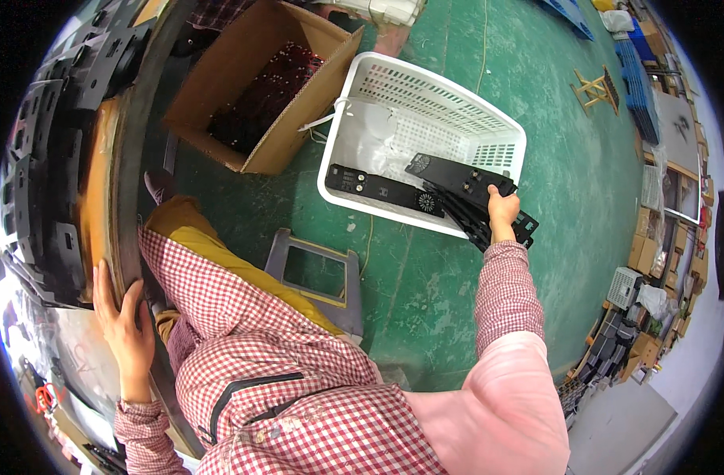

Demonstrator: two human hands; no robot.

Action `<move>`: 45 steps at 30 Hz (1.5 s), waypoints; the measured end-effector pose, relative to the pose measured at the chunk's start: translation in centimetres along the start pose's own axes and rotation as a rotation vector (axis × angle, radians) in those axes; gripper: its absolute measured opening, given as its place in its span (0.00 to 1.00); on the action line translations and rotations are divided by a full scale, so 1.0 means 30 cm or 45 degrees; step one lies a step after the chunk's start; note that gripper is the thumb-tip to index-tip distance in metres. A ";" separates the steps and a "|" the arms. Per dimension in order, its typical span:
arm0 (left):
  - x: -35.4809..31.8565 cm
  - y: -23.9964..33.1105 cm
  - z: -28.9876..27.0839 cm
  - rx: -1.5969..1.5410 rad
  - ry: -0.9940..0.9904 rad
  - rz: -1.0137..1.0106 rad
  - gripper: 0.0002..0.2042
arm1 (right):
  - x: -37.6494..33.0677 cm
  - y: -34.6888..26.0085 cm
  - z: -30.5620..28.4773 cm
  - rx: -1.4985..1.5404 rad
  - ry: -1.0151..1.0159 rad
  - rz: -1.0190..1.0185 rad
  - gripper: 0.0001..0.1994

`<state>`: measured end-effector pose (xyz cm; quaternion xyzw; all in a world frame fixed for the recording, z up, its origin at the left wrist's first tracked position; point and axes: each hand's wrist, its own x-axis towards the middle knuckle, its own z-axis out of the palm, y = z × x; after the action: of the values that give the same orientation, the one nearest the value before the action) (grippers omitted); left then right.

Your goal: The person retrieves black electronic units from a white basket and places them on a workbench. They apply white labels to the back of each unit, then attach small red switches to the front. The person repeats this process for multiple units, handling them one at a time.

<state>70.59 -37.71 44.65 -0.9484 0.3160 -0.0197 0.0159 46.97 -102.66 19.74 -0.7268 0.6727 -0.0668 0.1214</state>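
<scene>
My right hand (502,212) is closed round the end of a flat black perforated panel (455,174), at the near right corner of a white plastic basket (401,216). Several thin black pieces (465,212) fan out beneath it, partly over the rim; whether my fingers hold these too is hidden. Another long black panel (378,188), with a round vent pattern, lies inside along the near wall. To the left, my left hand (128,328) rests on the edge of a worktable (101,182), its fingers apart and holding nothing.
Black panels (34,190) crowd the worktable. An open cardboard box (259,119) of small dark parts stands left of the basket. Below is a grey stool (350,297) with an open frame top. A small wooden stool (595,89) and stacked boxes (643,245) are at the right.
</scene>
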 end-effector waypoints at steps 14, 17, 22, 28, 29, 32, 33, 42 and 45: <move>-0.003 0.011 -0.006 -0.038 -0.001 -0.026 0.20 | -0.009 0.035 -0.167 0.721 -0.154 0.115 0.18; -0.010 0.012 -0.011 -0.050 0.016 -0.025 0.20 | -0.062 0.032 -0.291 1.001 -0.242 0.182 0.14; -0.006 0.010 -0.009 -0.065 0.031 0.008 0.21 | -0.228 0.083 -0.541 1.335 -0.322 0.154 0.18; -0.022 0.018 -0.019 -0.074 0.167 0.113 0.24 | -0.459 0.216 -0.791 1.637 -0.424 0.074 0.18; -0.029 0.035 -0.029 -0.036 0.219 0.169 0.24 | -0.510 0.238 -0.827 1.699 -0.452 0.060 0.18; -0.057 0.213 -0.043 -0.643 0.269 0.257 0.20 | -0.680 0.241 -0.966 1.872 -0.578 0.008 0.21; -0.048 0.299 -0.056 -1.035 0.065 0.290 0.21 | -0.720 0.264 -0.992 1.945 -0.607 -0.017 0.22; -0.058 0.659 -0.106 -3.129 -0.818 0.092 0.39 | -1.077 0.256 -1.133 2.400 -0.764 -0.031 0.18; -0.189 0.540 -0.262 -3.282 -0.263 0.304 0.29 | -1.134 0.141 -1.068 2.434 -1.170 -0.066 0.17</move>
<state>55.97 -47.40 51.65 -0.2438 0.1865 0.3708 -0.8765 31.64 -71.90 51.67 -0.2989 0.2145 -0.2894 0.8837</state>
